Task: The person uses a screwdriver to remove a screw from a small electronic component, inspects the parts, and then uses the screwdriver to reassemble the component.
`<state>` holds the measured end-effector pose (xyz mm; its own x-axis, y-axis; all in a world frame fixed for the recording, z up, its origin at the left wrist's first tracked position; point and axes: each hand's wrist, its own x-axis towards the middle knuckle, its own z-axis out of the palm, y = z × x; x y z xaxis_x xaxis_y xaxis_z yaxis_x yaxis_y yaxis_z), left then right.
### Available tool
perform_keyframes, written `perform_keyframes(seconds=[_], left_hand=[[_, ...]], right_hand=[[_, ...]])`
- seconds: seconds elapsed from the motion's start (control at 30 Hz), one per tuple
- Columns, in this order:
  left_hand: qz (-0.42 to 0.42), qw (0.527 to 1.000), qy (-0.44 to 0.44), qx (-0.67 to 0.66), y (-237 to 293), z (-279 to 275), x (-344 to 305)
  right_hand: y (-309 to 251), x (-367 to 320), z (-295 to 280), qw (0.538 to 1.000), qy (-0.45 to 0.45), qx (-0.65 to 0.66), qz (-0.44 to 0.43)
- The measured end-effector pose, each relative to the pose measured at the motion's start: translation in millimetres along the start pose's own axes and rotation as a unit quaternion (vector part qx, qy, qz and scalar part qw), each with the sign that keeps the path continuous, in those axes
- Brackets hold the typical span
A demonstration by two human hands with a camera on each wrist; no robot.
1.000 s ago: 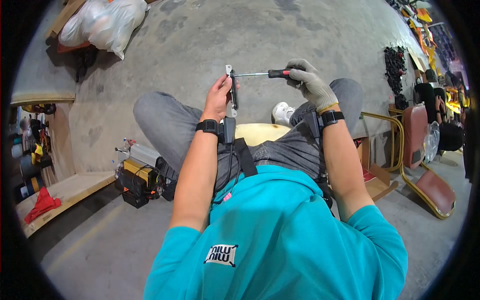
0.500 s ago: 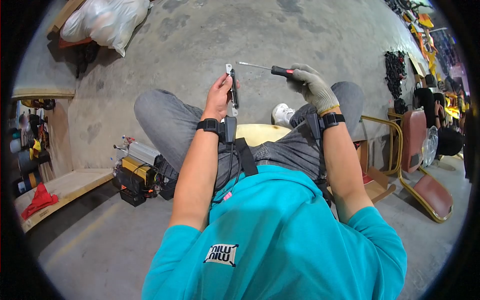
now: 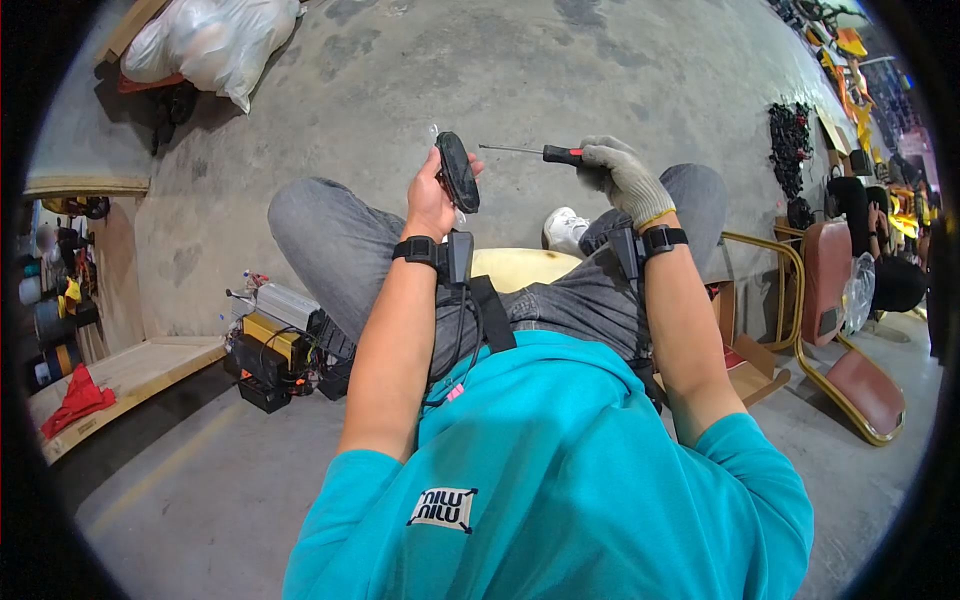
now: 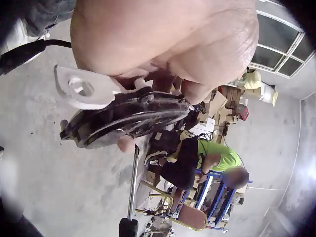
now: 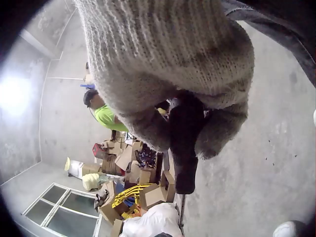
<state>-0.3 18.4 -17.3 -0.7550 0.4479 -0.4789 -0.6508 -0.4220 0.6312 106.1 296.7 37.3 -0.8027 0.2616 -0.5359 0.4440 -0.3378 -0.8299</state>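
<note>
My bare left hand [image 3: 430, 205] grips an oblong black housing [image 3: 458, 172] by its edges, its broad dark face turned up in the head view. A pale metal bracket [image 4: 81, 89] with a hole in its tab is fixed along the housing, seen close in the left wrist view. In my right hand [image 3: 630, 180], which wears a grey knit glove, I hold a screwdriver [image 3: 563, 155] by its black and red handle. Its thin shank points left, the tip a short way from the housing in the head view. The right wrist view shows gloved fingers around the handle [image 5: 185, 148].
Left of my knees lies a machine with a yellow block [image 3: 278, 340] and wires. Beyond it runs a wooden ledge [image 3: 150, 375] with a red cloth. A chair [image 3: 830, 280] lies tipped at the right beside an opened carton. White bags [image 3: 215, 45] rest at the far left.
The screwdriver tip has drawn back to the right from the bracketed part. My left hand has turned the part from edge-on to showing its broad dark face.
</note>
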Motion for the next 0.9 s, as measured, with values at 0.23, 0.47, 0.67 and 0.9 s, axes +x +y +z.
perform_keyframes(seconds=[0.23,0.47,0.67,0.9], left_hand=[[0.008,1.0,0.001,-0.016,1.5,2.5,-0.9],[0.021,1.0,-0.015,-0.007,-0.7,1.2,2.2],[0.027,0.999,-0.027,0.023,-6.0,-5.8,8.5],[0.008,1.0,0.019,0.01,-8.0,-5.9,11.1]], right_hand=[[-1.9,-2.4,4.6,1.0,0.004,0.014,0.001],[-2.3,-3.9,6.4,1.0,-0.01,-0.002,0.009],[-3.1,-6.0,7.5,1.0,-0.01,-0.026,0.008],[-0.9,-0.9,3.6,1.0,0.002,0.011,-0.01]])
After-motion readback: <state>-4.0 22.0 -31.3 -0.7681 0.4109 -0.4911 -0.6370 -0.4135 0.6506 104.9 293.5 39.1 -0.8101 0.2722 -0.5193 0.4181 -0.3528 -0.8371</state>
